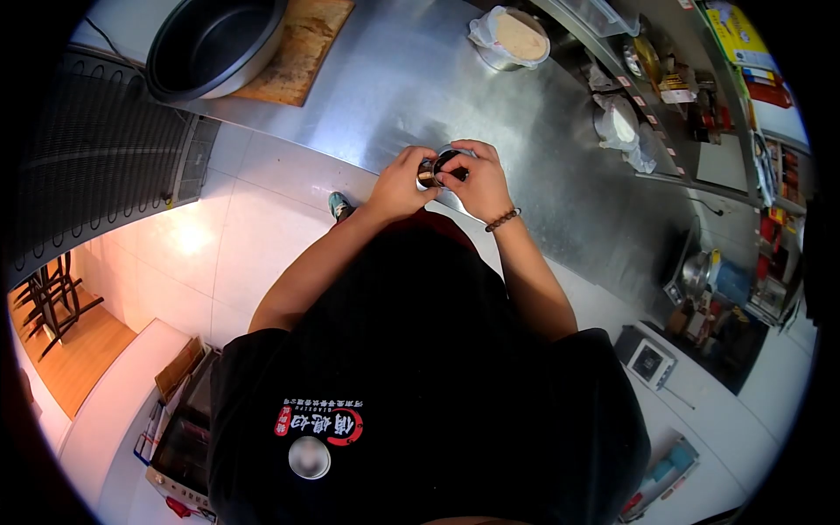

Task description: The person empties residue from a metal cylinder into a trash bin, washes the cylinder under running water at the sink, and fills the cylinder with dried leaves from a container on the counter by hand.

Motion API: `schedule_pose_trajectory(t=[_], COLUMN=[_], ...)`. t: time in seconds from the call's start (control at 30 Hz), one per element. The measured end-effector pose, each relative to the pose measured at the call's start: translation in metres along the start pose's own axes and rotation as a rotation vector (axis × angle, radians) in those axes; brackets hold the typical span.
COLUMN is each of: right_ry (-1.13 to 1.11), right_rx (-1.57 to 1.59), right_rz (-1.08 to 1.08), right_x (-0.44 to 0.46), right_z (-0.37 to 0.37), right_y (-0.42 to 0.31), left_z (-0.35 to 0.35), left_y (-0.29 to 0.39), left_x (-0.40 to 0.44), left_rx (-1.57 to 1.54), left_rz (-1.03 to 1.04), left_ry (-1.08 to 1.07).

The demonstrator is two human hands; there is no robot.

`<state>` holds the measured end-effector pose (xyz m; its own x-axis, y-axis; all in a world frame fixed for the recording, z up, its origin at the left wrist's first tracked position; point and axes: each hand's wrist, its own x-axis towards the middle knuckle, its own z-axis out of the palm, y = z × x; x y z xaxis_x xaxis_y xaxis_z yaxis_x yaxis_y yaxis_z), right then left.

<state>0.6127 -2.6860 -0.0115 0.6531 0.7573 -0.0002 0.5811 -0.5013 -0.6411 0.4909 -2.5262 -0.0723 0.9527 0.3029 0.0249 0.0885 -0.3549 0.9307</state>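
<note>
Over the near edge of the steel table (376,105), both hands meet at a small, dark, round container (449,163) with a shiny rim. My left hand (404,184) is wrapped round its left side, where a brownish, glossy part shows. My right hand (480,181), with a beaded bracelet at the wrist, has its fingers curled over the top and right side, thumb and fingertips at the dark opening. What lies inside the container is too small to make out.
A large dark pot (214,44) stands by a wooden board (302,52) at the back left. At the back is a plastic-lined bowl (520,39) of pale powder. Shelves with packages (678,87) line the right side. A foot (339,205) shows below the table edge.
</note>
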Motion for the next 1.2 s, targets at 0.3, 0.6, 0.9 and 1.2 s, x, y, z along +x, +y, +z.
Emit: schedule_pose_trajectory(t=[0.3, 0.6, 0.9, 1.2], right_ry=[0.035, -0.014, 0.012, -0.265], right_rx=[0.087, 0.226, 0.230, -0.522], right_rz=[-0.045, 0.049, -0.047, 0.317], right_x=[0.002, 0.001, 0.001, -0.003], right_z=[-0.007, -0.009, 0.001, 0.036], right_y=[0.008, 0.005, 0.004, 0.067], left_z=[0.002, -0.002, -0.006, -0.018], left_y=[-0.009, -0.011, -0.013, -0.005], left_x=[-0.006, -0.015, -0.023, -0.026], left_rx=[-0.033, -0.048, -0.068, -0.106], left_rz=[-0.043, -0.088, -0.073, -0.041], left_ry=[0.020, 0.055, 0.077, 0.163])
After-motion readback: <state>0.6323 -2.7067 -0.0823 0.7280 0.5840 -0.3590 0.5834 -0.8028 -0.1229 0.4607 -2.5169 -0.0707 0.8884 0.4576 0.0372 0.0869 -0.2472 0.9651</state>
